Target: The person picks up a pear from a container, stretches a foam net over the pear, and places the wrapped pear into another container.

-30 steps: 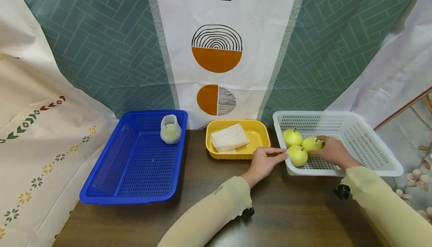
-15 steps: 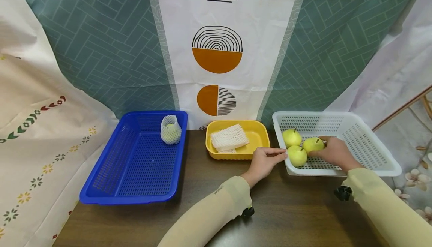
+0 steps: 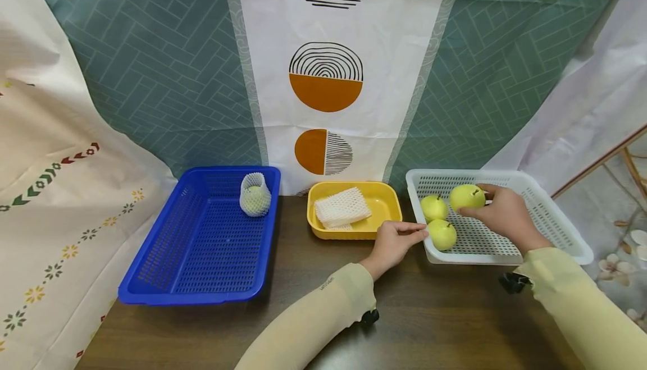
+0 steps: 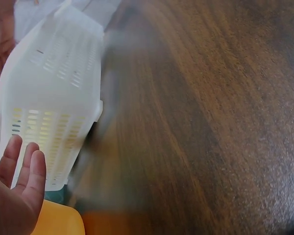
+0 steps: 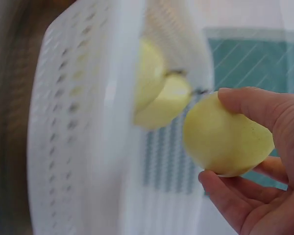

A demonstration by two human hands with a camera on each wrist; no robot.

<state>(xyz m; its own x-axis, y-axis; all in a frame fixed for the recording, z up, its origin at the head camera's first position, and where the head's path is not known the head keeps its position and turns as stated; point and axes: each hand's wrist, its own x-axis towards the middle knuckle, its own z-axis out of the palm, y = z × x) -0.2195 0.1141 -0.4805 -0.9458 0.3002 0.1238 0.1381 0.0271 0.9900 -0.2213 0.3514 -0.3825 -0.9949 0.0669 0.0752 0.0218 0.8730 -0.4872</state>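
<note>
My right hand (image 3: pixel 507 218) grips a yellow-green pear (image 3: pixel 466 196) above the floor of the white basket (image 3: pixel 485 259). In the right wrist view, the thumb lies on one side of this pear (image 5: pixel 220 139) and the fingers on the other. Two more pears, one farther back (image 3: pixel 433 208) and one nearer (image 3: pixel 442 235), sit at the basket's left end. My left hand (image 3: pixel 391 246) pinches the basket's left rim with thumb and forefinger. The left wrist view shows its other fingers (image 4: pixel 36 176) extended beside the slotted outer wall.
A yellow tray (image 3: pixel 389 207) with white foam net sleeves (image 3: pixel 343 208) stands in the middle. On the left is a blue basket (image 3: pixel 194 297) holding a pear in a foam net (image 3: pixel 255 195). Patterned cloth hangs behind the brown wooden table (image 3: pixel 404 325).
My right hand has lifted its pear up and away from the other two. The left hand stays at the rim, and the white basket has shifted slightly left in view.
</note>
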